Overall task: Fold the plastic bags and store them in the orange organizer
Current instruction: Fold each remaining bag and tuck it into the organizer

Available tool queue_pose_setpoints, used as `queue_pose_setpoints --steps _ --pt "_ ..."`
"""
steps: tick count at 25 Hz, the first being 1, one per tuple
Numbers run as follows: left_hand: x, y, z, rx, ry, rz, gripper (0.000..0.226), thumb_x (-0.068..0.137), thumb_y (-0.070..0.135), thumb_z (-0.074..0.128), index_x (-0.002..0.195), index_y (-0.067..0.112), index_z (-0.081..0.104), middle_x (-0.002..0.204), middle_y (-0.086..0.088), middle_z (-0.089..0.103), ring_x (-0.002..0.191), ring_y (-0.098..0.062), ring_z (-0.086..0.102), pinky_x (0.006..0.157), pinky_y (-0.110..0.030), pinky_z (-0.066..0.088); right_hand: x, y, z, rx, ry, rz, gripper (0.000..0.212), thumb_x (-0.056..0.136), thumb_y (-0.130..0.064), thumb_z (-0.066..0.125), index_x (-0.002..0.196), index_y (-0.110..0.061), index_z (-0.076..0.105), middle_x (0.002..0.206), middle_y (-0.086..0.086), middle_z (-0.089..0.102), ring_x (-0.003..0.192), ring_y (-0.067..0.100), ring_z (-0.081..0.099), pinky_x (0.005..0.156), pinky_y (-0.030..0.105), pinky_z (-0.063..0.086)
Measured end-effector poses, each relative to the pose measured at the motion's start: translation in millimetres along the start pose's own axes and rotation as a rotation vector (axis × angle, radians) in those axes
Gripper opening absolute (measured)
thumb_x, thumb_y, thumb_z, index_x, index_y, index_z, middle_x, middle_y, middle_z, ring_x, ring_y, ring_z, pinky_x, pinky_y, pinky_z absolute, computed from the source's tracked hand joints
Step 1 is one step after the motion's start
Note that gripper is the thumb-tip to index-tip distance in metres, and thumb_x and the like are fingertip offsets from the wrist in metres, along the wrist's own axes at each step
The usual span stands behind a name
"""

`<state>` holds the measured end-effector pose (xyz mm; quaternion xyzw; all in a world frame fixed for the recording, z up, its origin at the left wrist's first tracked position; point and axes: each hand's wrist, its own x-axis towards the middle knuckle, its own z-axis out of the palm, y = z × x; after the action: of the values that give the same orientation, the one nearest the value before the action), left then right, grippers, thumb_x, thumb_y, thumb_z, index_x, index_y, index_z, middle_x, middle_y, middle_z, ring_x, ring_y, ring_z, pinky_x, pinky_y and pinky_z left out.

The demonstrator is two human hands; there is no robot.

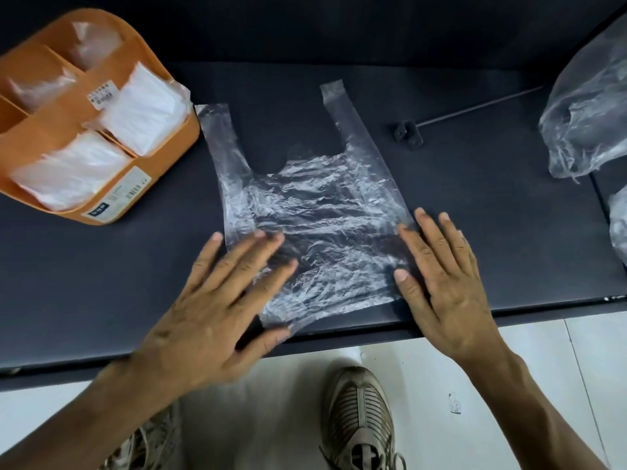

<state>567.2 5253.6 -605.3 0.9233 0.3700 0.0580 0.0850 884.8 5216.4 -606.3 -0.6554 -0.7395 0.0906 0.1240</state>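
Clear plastic bag point(315, 212) lies flat at tabletop point(475, 198) front edge, left hand point(217, 310) and right hand point(444, 276) pressing it with straight spread fingers; orange organizer point(159, 164) at left edge, label print illegible.

A dark, matte table point(492, 205) filled most of the view, and a dark wall point(305, 25) rose directly behind it. Below the table's near edge lay a pale tiled floor point(543, 351) with thin grout lines. Soft, even light fell across the tabletop, casting only faint shadows.
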Motion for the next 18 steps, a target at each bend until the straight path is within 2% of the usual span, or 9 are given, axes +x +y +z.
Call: queue_pose_setpoints --steps 2,5,7,9,11,13,15,18 --pt "-4.4 9.9 2.0 -0.044 0.036 0.072 0.069 0.094 0.062 0.050 0.143 0.013 0.053 0.155 -0.013 0.042 0.144 -0.029 0.037 0.119 -0.059 0.021 -3.8 -1.9 -0.2 0.007 -0.017 -0.058 0.059 0.101 -0.044 0.043 0.152 -0.015 0.043 0.162 0.003 0.033 0.154 0.025 0.020 0.123 0.053 0.018" --pt "-4.3 10.5 -3.6 -0.199 0.142 -0.024 0.050 0.098 0.047 0.052 0.128 0.010 0.065 0.143 -0.012 0.055 0.133 -0.028 0.048 0.117 -0.055 0.029 -12.8 -4.7 1.2 -0.063 0.012 -0.073 0.055 0.095 -0.045 0.050 0.138 -0.012 0.059 0.153 0.006 0.046 0.146 0.028 0.036 0.117 0.057 0.026" --pt "7.8 -4.8 -15.1 -0.238 0.228 -0.143 0.042 0.101 0.032 0.048 0.128 0.004 0.063 0.142 -0.016 0.055 0.133 -0.030 0.049 0.115 -0.057 0.032 -15.0 -17.6 -2.2 -0.048 0.102 -0.108 0.047 0.091 -0.035 0.054 0.130 -0.009 0.064 0.148 0.011 0.050 0.139 0.033 0.043 0.113 0.058 0.031" --pt "28.5 -32.7 -25.6 -0.180 0.234 -0.204 0.045 0.103 0.026 0.041 0.138 0.001 0.055 0.149 -0.019 0.048 0.140 -0.033 0.042 0.118 -0.057 0.029 -14.8 -45.1 -3.4 0.042 0.142 -0.198 0.043 0.092 -0.027 0.054 0.131 -0.010 0.060 0.146 0.015 0.052 0.134 0.034 0.048 0.109 0.056 0.036" --pt "52.8 -65.6 -29.8 -0.089 0.127 -0.245 0.057 0.105 0.035 0.029 0.151 0.004 0.039 0.159 -0.017 0.035 0.149 -0.032 0.029 0.124 -0.050 0.017 -18.0 -82.3 8.3 0.053 0.044 -0.320 0.048 0.097 -0.032 0.051 0.142 -0.015 0.050 0.154 0.013 0.045 0.140 0.032 0.043 0.114 0.055 0.033" --pt "72.1 -92.7 -29.4 -0.047 -0.062 -0.289 0.073 0.100 0.052 0.011 0.159 0.011 0.020 0.167 -0.010 0.016 0.155 -0.023 0.012 0.126 -0.036 0.003 -28.1 -109.9 30.0 -0.051 -0.092 -0.397 0.060 0.102 -0.045 0.046 0.154 -0.018 0.039 0.163 0.009 0.030 0.151 0.030 0.026 0.119 0.054 0.027" --pt "80.6 -110.5 -24.3 -0.039 -0.227 -0.334 0.084 0.090 0.063 -0.001 0.161 0.017 0.005 0.168 0.000 -0.001 0.155 -0.013 -0.001 0.124 -0.029 -0.004 -39.1 -117.6 44.5 -0.153 -0.160 -0.420 0.070 0.101 -0.056 0.045 0.158 -0.018 0.032 0.166 0.008 0.022 0.154 0.031 0.018 0.118 0.055 0.027" --pt "80.4 -120.3 -19.0 0.028 -0.280 -0.333 0.071 0.100 0.057 0.004 0.160 0.021 -0.004 0.167 0.008 -0.013 0.151 -0.004 -0.011 0.122 -0.027 -0.009 -44.6 -115.6 47.0 -0.189 -0.201 -0.406 0.074 0.100 -0.059 0.045 0.159 -0.018 0.027 0.167 0.008 0.019 0.154 0.033 0.016 0.116 0.057 0.030"
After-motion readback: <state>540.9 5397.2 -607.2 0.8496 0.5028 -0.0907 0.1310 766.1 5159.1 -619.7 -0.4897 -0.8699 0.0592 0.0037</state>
